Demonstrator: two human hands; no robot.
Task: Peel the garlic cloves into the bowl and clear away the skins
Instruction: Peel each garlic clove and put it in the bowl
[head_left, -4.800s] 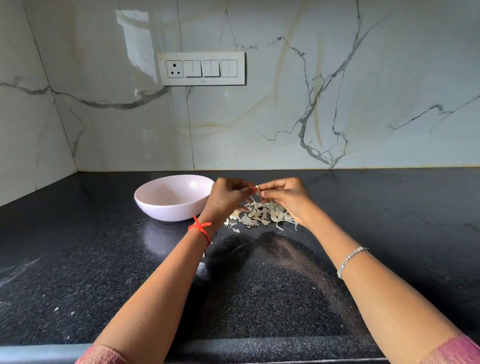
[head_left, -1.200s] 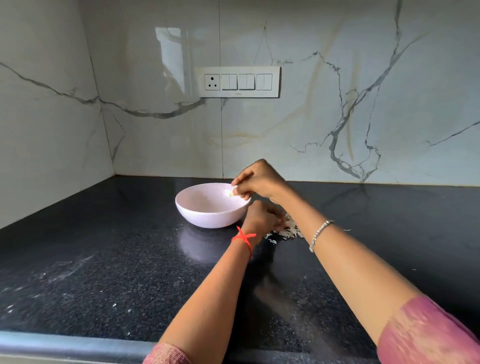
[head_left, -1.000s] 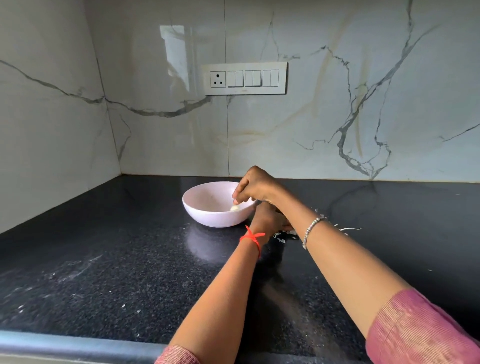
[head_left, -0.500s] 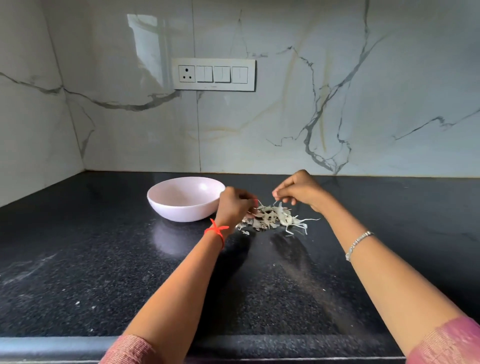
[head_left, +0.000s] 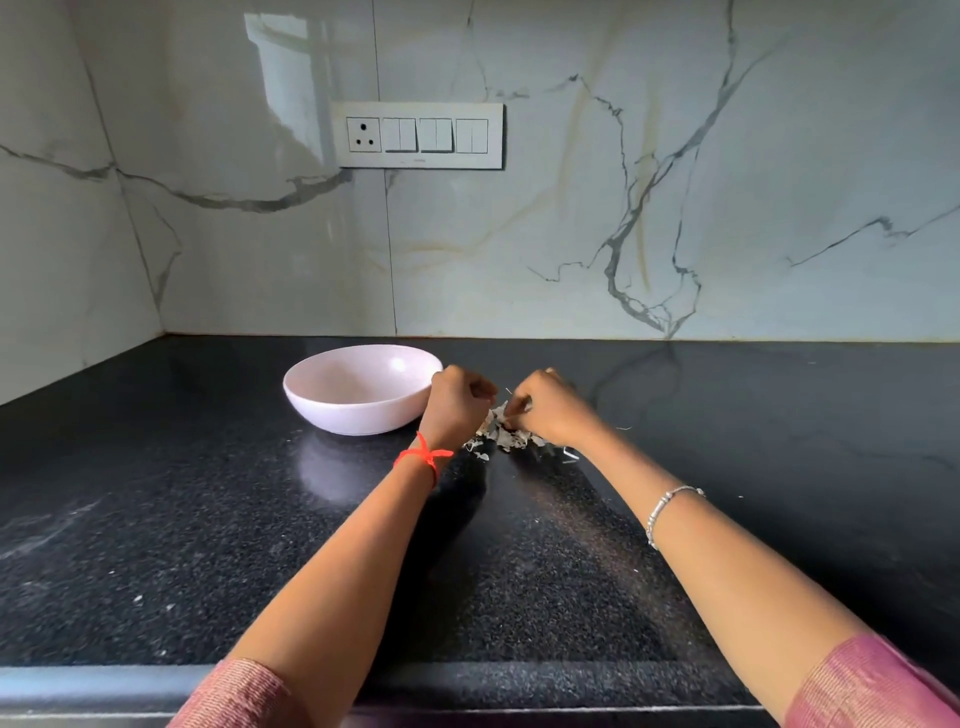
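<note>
This is a home kitchen. A polished black speckled stone countertop (head_left: 156, 519) runs into a corner beneath glossy marble-look wall tiles (head_left: 727, 208), where a white switch plate (head_left: 418, 135) with a socket is mounted. A pale pink bowl (head_left: 358, 410) and a heap of papery garlic skins (head_left: 501, 436) sit on the counter.

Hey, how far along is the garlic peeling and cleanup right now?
Done so far: a pile of loose skins on the counter suggests several cloves are peeled; the bowl hides its contents from this angle. In hand: left hand and right hand are curled at the pile, what they grip unclear. Left: the skins lie uncleared; any unpeeled cloves can't be made out.
</note>
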